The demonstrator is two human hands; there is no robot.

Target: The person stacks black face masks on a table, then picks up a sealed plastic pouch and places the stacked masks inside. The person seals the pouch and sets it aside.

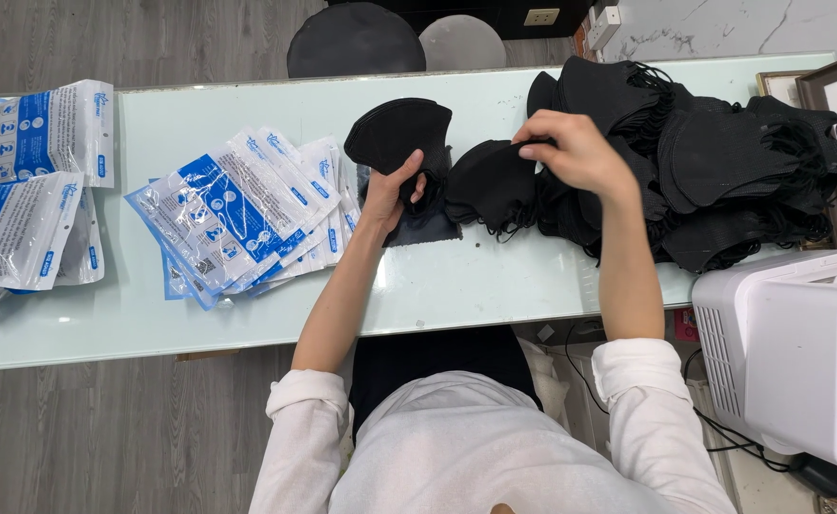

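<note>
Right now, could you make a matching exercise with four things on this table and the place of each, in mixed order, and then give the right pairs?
Things:
1. folded black masks
2. fanned pouches
3. mask pile
4. white machine

Places:
A. far right of the table
B. held up in the left hand
C. off the table edge, lower right
D. on the table left of the left hand

The right hand pinches one mask at the pile's near edge.

Pairs: 1-B, 2-D, 3-A, 4-C
</note>
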